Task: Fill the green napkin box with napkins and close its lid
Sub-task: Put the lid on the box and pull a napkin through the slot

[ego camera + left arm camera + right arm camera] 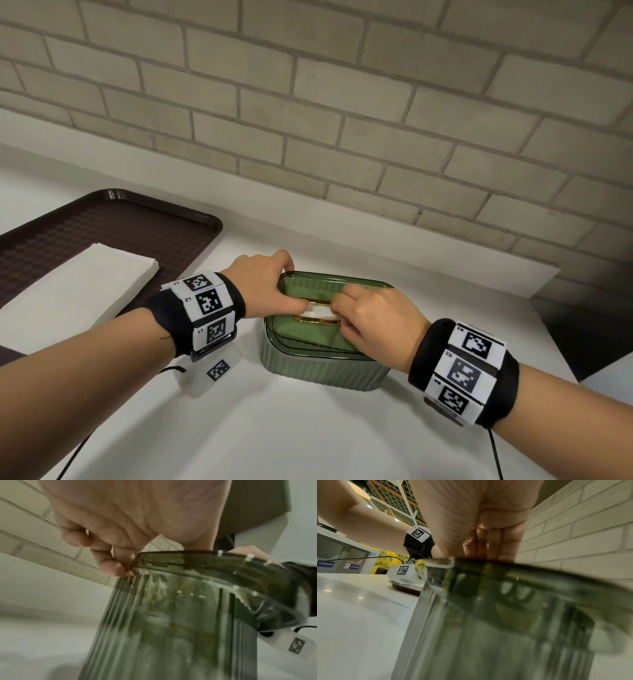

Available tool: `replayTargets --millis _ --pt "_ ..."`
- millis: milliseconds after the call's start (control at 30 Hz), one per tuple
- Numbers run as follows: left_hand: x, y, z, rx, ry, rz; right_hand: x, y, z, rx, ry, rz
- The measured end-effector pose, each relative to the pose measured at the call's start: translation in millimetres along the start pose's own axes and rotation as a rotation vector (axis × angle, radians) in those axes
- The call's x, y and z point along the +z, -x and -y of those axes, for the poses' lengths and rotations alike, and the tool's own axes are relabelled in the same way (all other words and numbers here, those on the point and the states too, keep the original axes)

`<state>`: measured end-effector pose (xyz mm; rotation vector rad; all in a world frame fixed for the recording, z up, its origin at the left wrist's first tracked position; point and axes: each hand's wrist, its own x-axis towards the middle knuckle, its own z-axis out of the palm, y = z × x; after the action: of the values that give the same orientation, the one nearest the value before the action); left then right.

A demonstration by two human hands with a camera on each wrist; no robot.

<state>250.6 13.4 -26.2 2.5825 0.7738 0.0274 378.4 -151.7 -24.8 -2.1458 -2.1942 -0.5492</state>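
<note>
The ribbed green napkin box point(325, 366) stands on the white counter with its translucent green lid point(308, 337) on top. A white napkin point(320, 311) pokes out of the lid's gold-rimmed slot point(318, 321). My left hand point(287, 284) curls its fingers over the lid's far left corner, and its thumb lies beside the napkin's left end. The left wrist view shows those fingertips point(120, 570) hooked at the lid's rim point(205, 563). My right hand point(339, 315) pinches the napkin's right end at the slot. In the right wrist view its fingers point(488, 545) drop behind the blurred box point(505, 628).
A dark brown tray point(191, 219) at the left holds a stack of white napkins point(85, 291). A pale brick wall point(342, 120) runs along the back. The counter's right edge drops into a dark gap point(582, 342). Bare white counter point(308, 438) lies in front of the box.
</note>
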Motion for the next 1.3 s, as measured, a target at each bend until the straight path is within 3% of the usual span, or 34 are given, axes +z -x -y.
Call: replayTargets --millis 400,567,733,900,1067,1200,1300 --pt "7.7 -4.5 4.4 0.05 0.239 -0.137 19.3 14.8 -9.2 -0.009 -0.264 -0.197" --pt "10.9 -10.2 12.2 0.019 0.379 -0.199 23.9 18.2 -17.4 -0.118 -0.341 -0.147" --pt "6.3 -6.3 10.0 0.215 0.193 -0.229 25.5 19.7 -20.8 -0.189 -0.378 -0.164" --pt "1.6 -0.8 -12.6 0.38 -0.11 -0.036 22.6 31.2 -21.4 -0.223 -0.342 -0.145" --pt "5.0 -10.1 -31.9 0.436 -0.252 0.081 18.1 47.7 -21.2 -0.103 -0.485 -0.042" --pt "8.5 -15.9 -36.6 0.451 -0.334 0.078 19.7 57.0 -20.1 -0.044 -0.579 -0.045" --pt "13.6 -13.9 -34.2 0.503 -0.408 -0.031 17.3 52.6 -20.6 0.024 -0.648 -0.154"
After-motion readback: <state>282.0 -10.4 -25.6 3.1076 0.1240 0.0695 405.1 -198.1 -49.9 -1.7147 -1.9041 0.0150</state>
